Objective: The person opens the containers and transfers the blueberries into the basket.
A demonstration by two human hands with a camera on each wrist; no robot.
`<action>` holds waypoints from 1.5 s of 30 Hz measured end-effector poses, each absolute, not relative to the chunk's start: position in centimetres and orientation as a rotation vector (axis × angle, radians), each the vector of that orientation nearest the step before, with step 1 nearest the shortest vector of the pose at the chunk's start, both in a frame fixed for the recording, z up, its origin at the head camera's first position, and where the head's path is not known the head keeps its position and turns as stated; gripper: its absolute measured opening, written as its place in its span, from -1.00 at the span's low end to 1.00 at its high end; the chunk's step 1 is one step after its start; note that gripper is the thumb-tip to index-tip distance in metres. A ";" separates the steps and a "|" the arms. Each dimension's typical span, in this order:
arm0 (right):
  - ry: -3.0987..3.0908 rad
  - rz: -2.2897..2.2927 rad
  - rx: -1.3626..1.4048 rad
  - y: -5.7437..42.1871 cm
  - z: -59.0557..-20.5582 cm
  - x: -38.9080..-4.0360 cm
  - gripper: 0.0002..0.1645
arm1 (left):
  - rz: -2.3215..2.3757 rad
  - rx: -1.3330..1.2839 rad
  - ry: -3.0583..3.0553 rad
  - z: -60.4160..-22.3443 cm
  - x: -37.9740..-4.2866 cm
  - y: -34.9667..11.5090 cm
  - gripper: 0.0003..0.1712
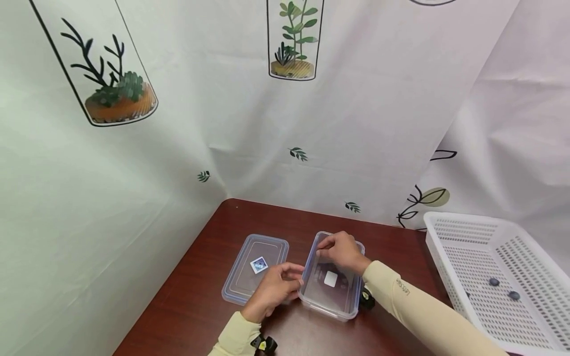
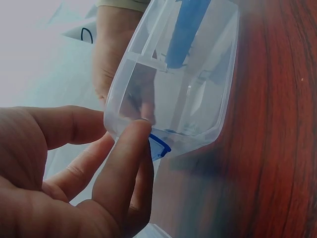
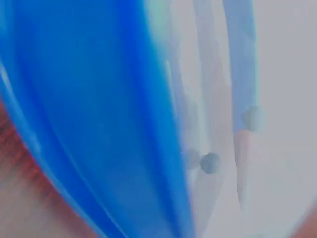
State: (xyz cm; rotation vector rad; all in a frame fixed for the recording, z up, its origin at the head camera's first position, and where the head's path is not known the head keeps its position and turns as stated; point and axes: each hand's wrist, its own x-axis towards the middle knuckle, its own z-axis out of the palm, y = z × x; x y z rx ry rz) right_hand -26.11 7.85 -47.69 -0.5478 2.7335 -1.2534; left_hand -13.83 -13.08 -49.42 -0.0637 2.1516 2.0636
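Note:
A clear plastic food container (image 1: 331, 301) with a white label inside stands on the table. My left hand (image 1: 278, 284) grips its left wall, thumb and fingers at a corner in the left wrist view, where the container (image 2: 198, 99) appears tilted by the camera angle. My right hand (image 1: 343, 251) reaches over the container from the right, its bent fingers inside near the far left. Whether a small thing is between those fingertips is hidden. A small dark round ball (image 3: 210, 162), like a blueberry, shows through the clear plastic in the right wrist view, beside a blue strip.
A clear lid (image 1: 256, 247) with blue edging and a diamond label lies left of the container. At the right, a white perforated basket (image 1: 454, 291) holds several dark round balls (image 1: 494, 282). A patterned white sheet (image 1: 378, 123) hangs behind the brown table (image 1: 187, 287).

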 end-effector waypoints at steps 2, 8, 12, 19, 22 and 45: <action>2.747 -1.252 -0.531 8.2 -47.2 -26.0 -0.90 | 2.064 -0.061 2.152 -49.5 -13.9 -13.0 -0.61; 2.733 -1.303 -0.491 9.7 -45.2 -25.8 -0.86 | 2.077 -0.067 2.134 -49.6 -13.9 -13.0 -0.61; 2.780 -1.278 -0.477 11.6 -43.3 -25.5 -0.80 | 2.090 -0.063 2.128 -49.6 -14.0 -13.0 -0.62; 2.820 -1.267 -0.368 16.7 -40.6 -24.7 -0.71 | 2.087 -0.053 2.135 -49.6 -13.9 -13.1 -0.60; 2.818 -1.309 -0.314 19.2 -39.9 -24.2 -0.63 | 2.082 -0.050 2.143 -49.6 -13.9 -13.1 -0.59; 2.909 -1.345 0.036 35.2 -39.5 -20.8 -0.30 | 2.052 -0.051 2.168 -49.8 -14.0 -13.3 -0.59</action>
